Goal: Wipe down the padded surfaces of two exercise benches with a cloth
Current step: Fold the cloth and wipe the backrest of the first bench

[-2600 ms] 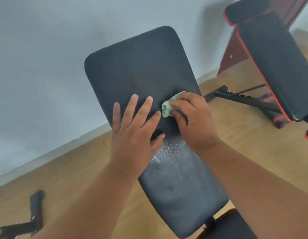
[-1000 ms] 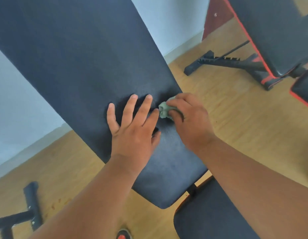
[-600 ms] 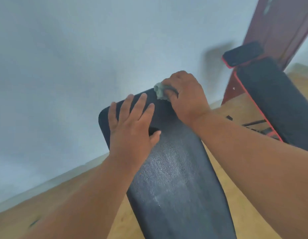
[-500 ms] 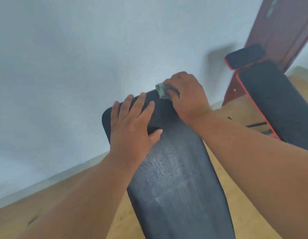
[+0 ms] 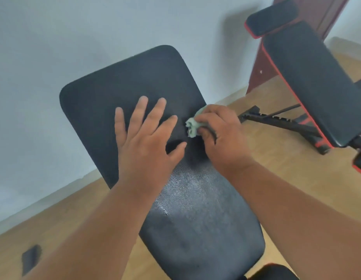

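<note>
The left hand [image 5: 144, 142] lies flat, fingers spread and open, palm down on the black padded bench [image 5: 135, 91], holding nothing. Just to its right, the right hand [image 5: 222, 136] is curled tight around a bunched pale green cloth [image 5: 191, 128], pressing it onto the pad; a wad pokes out past the fingertips toward the left hand's thumb. Below both wrists the padding shows a glossy sheen. Beyond the right hand, a second bench [image 5: 309, 77] with red trim stands on the wooden floor [image 5: 266, 158], against the pale wall [image 5: 54, 47].
</note>
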